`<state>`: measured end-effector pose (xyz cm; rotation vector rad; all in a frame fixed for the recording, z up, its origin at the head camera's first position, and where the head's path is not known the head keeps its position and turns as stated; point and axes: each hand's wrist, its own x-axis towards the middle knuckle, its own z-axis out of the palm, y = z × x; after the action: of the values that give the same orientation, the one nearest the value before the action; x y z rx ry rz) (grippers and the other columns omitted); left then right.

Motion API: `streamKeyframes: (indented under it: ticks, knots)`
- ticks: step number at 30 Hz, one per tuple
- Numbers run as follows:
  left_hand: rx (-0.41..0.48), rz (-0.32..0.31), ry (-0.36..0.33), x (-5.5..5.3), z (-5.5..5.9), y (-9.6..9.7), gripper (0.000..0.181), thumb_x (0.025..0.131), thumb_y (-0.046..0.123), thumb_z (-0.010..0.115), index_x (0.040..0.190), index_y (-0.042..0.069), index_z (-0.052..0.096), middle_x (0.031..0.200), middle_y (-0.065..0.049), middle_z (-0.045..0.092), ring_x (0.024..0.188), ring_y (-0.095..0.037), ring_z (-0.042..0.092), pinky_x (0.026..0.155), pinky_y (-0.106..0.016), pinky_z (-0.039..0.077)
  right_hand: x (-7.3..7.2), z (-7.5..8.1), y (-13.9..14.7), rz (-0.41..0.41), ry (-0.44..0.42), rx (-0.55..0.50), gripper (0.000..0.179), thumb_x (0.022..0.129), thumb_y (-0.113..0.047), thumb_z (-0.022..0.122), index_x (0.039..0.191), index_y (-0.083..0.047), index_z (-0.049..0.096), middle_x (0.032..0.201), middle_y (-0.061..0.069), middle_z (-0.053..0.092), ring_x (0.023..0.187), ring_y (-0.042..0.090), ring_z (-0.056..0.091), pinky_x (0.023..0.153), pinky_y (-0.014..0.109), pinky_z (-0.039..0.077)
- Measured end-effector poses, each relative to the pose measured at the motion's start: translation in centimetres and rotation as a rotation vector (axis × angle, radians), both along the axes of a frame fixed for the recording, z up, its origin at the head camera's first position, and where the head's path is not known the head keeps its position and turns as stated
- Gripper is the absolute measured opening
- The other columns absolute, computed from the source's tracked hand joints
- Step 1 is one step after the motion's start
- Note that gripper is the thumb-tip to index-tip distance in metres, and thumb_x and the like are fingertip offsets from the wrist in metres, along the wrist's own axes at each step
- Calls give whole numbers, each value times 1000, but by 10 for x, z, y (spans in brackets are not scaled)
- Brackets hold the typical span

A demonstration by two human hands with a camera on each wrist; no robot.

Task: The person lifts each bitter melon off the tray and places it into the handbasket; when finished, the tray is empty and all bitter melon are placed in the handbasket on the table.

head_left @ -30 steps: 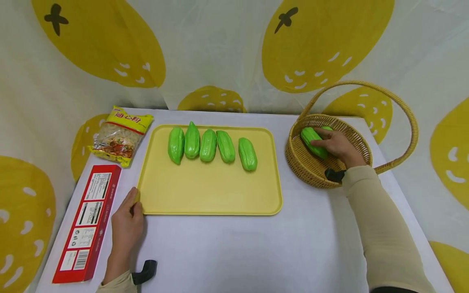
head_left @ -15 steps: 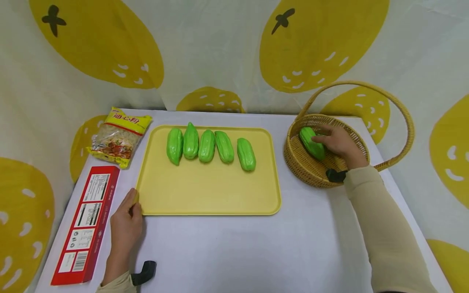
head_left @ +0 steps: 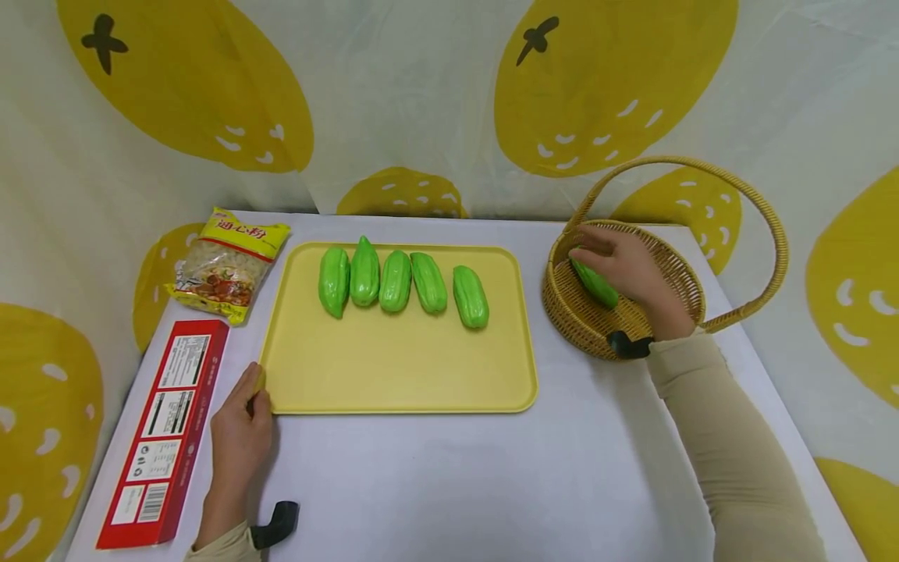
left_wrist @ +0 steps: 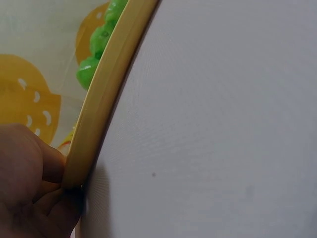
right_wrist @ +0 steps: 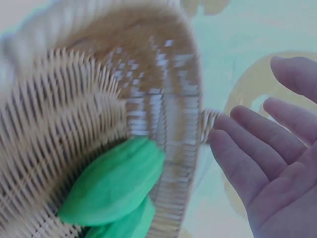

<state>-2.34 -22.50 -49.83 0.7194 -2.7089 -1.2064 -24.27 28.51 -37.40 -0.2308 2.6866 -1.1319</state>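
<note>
Several green ridged gourds (head_left: pixel 396 281) lie side by side along the back of a yellow tray (head_left: pixel 393 375). My left hand (head_left: pixel 240 429) grips the tray's front left corner, seen close up in the left wrist view, where its fingers pinch the rim (left_wrist: pixel 94 119). Over the wicker basket (head_left: pixel 579 328) at the right, my right hand (head_left: pixel 632 269) hovers with fingers extended and holds nothing. One gourd (head_left: pixel 597 287) shows beneath that hand in the head view. The right wrist view shows two gourds in the basket, an upper one (right_wrist: pixel 116 181) partly covering a lower one (right_wrist: pixel 129 223).
A tall handle (head_left: pixel 776 226) arches over the basket, near my right forearm. A pasta bag (head_left: pixel 228 265) and a long red box (head_left: pixel 165 433) lie left of the tray. Behind the white table (head_left: pixel 449 484) hangs a fruit-patterned cloth (head_left: pixel 407 94).
My right hand has come off the gourd in the basket; its fingers have straightened and it has risen slightly, away from the gourd. The left hand stays at the tray corner.
</note>
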Motion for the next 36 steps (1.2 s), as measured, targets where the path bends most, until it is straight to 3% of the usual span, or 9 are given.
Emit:
streamKeyframes:
  ticks: [6,9,12,16,22,29,36]
  knots:
    - [-4,-3,3,1,0,0,52,109,15,45,159,17,32,166,-1,34,155,-24,32,121,-52,38,9,3,-13,21,46,-11,61,102,-39,62,154,-13,46,151,17,55,136,35,56,112,48,49]
    - [-9,-2,7,1,-1,0,52,108,15,45,159,17,32,166,-1,34,155,-24,32,120,-53,38,13,5,-17,22,60,-16,57,102,-35,62,153,-13,48,150,17,56,135,35,57,105,28,54]
    - [-11,1,13,0,-1,-1,52,108,15,45,159,17,32,166,-1,34,155,-24,33,120,-52,39,15,4,-21,30,65,-40,56,102,-30,63,152,-11,49,149,18,57,134,35,58,92,8,49]
    - [-3,1,14,0,-1,-1,52,109,15,45,158,17,33,166,-1,34,155,-24,33,120,-52,39,16,3,-26,41,73,-54,56,101,-30,64,152,-11,50,148,18,57,134,34,58,86,2,45]
    - [0,0,9,0,0,0,52,108,15,46,158,17,32,166,-1,34,155,-23,32,120,-52,39,16,0,-32,57,78,-36,55,102,-31,62,152,-9,50,147,20,58,134,35,59,93,10,50]
    - [-11,2,9,0,-1,0,52,108,14,46,159,17,32,166,-1,34,155,-24,33,120,-52,40,19,-6,-43,65,13,-85,57,101,-33,64,152,-13,50,151,15,56,136,31,57,111,45,50]
    - [-7,6,1,0,-1,0,52,109,16,45,159,18,31,166,0,34,155,-23,32,120,-52,39,21,-15,-58,98,-15,-116,57,101,-31,64,153,-11,48,154,15,53,139,33,55,113,51,48]
